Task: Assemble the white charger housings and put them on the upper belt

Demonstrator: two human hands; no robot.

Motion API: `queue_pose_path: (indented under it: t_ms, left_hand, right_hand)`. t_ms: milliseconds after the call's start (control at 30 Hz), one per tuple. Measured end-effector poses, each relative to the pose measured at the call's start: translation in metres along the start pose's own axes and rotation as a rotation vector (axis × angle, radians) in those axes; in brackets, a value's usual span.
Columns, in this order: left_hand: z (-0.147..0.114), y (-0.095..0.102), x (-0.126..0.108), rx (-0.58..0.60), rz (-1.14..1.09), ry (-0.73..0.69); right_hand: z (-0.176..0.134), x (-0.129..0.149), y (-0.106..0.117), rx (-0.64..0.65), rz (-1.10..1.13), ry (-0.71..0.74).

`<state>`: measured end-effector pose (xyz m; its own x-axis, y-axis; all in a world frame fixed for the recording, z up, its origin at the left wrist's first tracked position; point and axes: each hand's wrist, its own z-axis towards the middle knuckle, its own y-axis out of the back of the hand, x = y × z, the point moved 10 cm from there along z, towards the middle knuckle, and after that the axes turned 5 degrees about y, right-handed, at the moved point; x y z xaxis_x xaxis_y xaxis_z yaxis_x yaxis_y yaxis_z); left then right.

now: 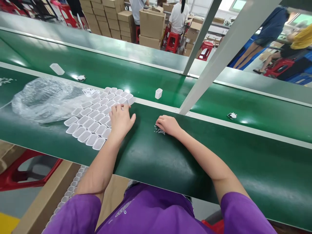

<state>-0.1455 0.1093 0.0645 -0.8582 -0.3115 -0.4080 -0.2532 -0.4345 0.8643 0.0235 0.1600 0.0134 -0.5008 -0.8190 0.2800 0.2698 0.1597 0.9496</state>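
Rows of small white plastic cups (94,115) stand packed together on the green work surface. My left hand (121,119) rests over their right edge, fingers apart and thumb held out, gripping nothing that I can see. My right hand (168,124) is at a little heap of tiny clear pieces (159,130) to the right of the cups. Its fingers are drawn together in a pinch at the heap; what lies between the fingertips is too small and hidden to make out.
A clear plastic bag (46,100) lies left of the cups. On the green belt behind are a single cup (158,93), a white container (57,69) and a small white-and-dark part (232,115). A grey metal post (209,68) rises beyond my right hand.
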Motion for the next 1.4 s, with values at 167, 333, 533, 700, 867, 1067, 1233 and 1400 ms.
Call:
queue_pose_path:
  t_ms: [167,333,533,700,867,1067,1233,1400]
  left_hand:
    - [0.000,-0.002,0.019,0.073,0.289,0.076]
    - [0.003,-0.005,0.020,0.093,0.309,0.084]
    - [0.000,-0.004,0.023,0.059,0.234,0.006]
    - [0.002,0.010,0.012,-0.005,0.054,-0.035]
    - [-0.026,-0.031,-0.031,0.409,-0.692,0.088]
    - [-0.127,-0.100,-0.099,1.267,-1.279,0.341]
    - [-0.147,-0.101,-0.110,1.445,-1.363,0.317]
    - [-0.145,-0.103,-0.106,1.440,-1.353,0.322]
  right_hand:
    - [-0.027,-0.002,0.020,-0.135,0.087,-0.029]
    - [-0.074,-0.009,0.047,-0.308,0.325,-0.106]
    - [-0.125,-0.020,0.055,-0.447,0.751,-0.317]
    - [-0.141,-0.022,0.051,-0.551,1.087,-0.402]
    - [-0.140,-0.015,0.047,-0.568,1.182,-0.391]
    - [-0.142,-0.005,0.058,-0.632,0.922,-0.305]
    - [-0.143,0.006,0.071,-0.650,0.564,-0.217]
    - [-0.140,0.016,0.071,-0.642,0.411,-0.165]
